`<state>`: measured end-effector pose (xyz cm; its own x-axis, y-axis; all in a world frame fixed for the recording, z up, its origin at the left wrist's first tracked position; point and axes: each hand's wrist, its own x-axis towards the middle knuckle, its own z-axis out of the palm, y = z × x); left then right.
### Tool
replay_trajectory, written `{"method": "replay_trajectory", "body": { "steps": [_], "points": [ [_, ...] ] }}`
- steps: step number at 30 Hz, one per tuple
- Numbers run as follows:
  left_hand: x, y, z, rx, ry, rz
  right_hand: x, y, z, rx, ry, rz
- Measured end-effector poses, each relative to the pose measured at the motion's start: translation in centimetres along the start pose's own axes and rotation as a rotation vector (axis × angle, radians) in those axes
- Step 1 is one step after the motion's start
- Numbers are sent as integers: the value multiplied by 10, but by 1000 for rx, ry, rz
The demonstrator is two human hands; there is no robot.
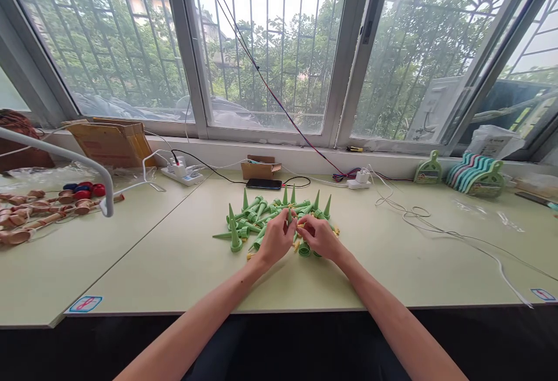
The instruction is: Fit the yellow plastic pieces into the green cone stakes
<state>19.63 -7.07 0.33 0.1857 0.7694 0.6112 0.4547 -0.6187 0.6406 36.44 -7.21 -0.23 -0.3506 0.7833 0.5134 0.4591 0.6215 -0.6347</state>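
My left hand (279,234) is closed around a green plastic spike (290,216), its pointed tip showing above the fingers. Close beside it, my right hand (319,235) has its fingertips pinched together at the spike; what lies between them is too small to make out. Around and behind both hands spreads a pile of green cone-shaped spikes (234,235) with ridged caps, some upright and others on their sides. Small yellow pieces (250,256) lie among them.
Behind the pile are a black phone (264,184) and a small open cardboard box (258,168). Wooden toys (43,212) lie at the left, near a white curved bar (98,166). Cables (427,227) trail over the right side, with green hangers (483,177) beyond.
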Motion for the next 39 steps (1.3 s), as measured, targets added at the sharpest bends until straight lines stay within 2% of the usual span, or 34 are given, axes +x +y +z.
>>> {"method": "replay_trajectory", "body": {
  "steps": [39],
  "points": [
    [0,2,-1,3,-17,-12,1,3,1,-6,-4,6]
  ]
}}
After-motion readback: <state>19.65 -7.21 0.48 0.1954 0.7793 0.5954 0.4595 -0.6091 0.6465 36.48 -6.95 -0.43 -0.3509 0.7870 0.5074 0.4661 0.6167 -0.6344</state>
